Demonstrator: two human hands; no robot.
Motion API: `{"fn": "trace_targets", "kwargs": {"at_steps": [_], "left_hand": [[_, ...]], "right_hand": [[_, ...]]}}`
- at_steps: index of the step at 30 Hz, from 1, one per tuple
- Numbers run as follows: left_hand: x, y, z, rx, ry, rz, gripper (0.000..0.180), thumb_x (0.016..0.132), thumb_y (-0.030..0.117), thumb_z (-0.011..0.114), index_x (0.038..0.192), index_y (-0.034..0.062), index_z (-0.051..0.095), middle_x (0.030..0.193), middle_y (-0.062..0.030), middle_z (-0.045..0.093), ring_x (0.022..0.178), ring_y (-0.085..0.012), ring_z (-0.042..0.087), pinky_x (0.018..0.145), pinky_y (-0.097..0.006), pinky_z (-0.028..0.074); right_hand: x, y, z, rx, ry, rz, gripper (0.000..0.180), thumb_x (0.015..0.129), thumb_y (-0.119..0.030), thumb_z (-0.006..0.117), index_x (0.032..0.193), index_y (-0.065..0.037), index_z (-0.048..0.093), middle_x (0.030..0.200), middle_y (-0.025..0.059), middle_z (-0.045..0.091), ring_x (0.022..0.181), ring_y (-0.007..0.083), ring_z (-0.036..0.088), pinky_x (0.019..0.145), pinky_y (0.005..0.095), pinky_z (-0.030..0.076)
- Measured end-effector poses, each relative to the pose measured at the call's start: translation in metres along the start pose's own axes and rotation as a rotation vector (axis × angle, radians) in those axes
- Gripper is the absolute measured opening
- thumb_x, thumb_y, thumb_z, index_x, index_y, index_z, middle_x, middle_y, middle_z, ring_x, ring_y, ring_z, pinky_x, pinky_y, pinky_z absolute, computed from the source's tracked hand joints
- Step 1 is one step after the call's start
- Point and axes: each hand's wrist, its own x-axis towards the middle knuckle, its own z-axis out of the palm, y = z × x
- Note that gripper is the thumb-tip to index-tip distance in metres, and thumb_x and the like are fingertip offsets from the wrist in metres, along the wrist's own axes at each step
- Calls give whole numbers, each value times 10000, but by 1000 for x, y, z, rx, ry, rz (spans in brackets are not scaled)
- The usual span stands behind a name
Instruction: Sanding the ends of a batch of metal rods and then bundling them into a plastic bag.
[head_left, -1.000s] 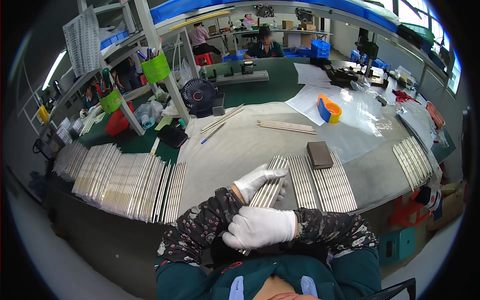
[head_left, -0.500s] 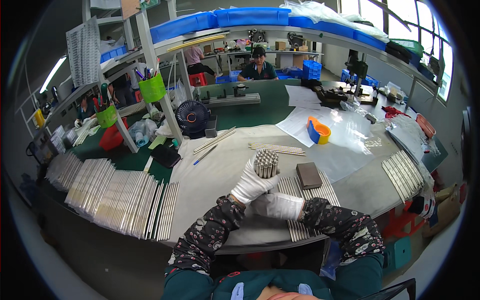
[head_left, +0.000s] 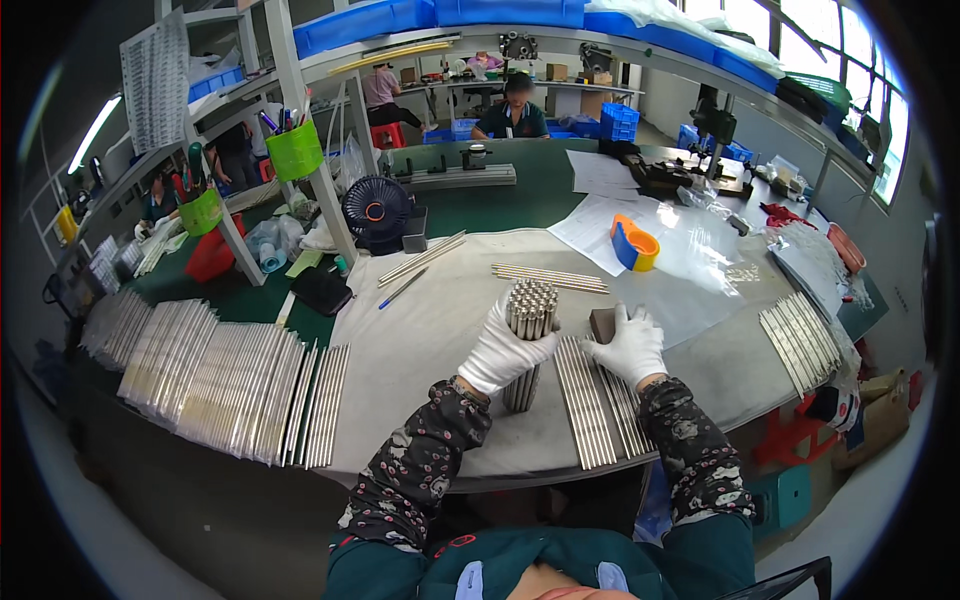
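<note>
White-gloved, my left hand (head_left: 497, 352) is wrapped round an upright bundle of shiny metal rods (head_left: 532, 308), whose round ends face up and whose lower part shows beneath the glove. To its right, my right hand (head_left: 632, 345), also gloved, has its fingers over a brown rectangular block (head_left: 602, 324), largely covered by the glove. Under and beside that hand lie flat metal rods (head_left: 583, 405) in a row, reaching toward the table's near edge. Beyond the bundle, several loose rods (head_left: 550, 278) lie crosswise on the pale cloth.
Plastic-wrapped rods (head_left: 240, 385) cover the left side, and another row of rods (head_left: 798, 340) lies at the right. Farther back are a pen (head_left: 402, 288), a fan (head_left: 377, 217), an orange-and-blue tape dispenser (head_left: 634, 244) and papers. A person (head_left: 511, 115) sits across the table.
My right hand has left the bundle and moved right onto the brown block. My left hand keeps the bundle upright; its lower part now shows. The view has shifted slightly.
</note>
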Motion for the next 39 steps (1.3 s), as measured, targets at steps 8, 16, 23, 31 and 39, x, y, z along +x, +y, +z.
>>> {"fn": "trace_targets", "kwargs": {"at_steps": [8,16,23,31,39], "left_hand": [[4,5,7,16,-4,-50,312,718,2,673,975,51,503,775,8,602,744,-73,596,695,-243,499],[15,-4,3,18,21,62,412,711,6,664,1083,52,491,882,-7,607,843,-106,613,752,-264,513],[25,-17,11,-143,167,97,452,708,19,686,1114,51,490,939,-24,625,855,-105,619,751,-280,513],[23,-15,6,84,118,213,497,702,12,688,1147,41,470,922,-31,625,830,-107,630,752,-268,524],[23,-28,7,76,225,385,405,702,9,669,1055,55,477,821,-7,618,753,-103,615,719,-261,520]], "right_hand": [[22,13,-32,676,178,-162,568,696,-334,689,1188,-62,608,1085,227,585,1037,352,564,867,436,460],[9,-56,-146,504,282,-764,416,691,-162,661,1096,-66,653,1155,206,573,993,352,552,879,403,443],[1,-74,-143,547,326,-959,401,698,-212,667,1076,-82,661,1191,216,557,1037,356,542,917,428,429],[11,-76,-135,596,367,-1057,379,718,-232,672,1079,-117,679,1130,181,580,950,341,535,855,435,442],[14,-72,-134,539,396,-1032,395,729,-257,664,1098,-117,665,1109,178,585,931,337,546,850,431,444]]}}
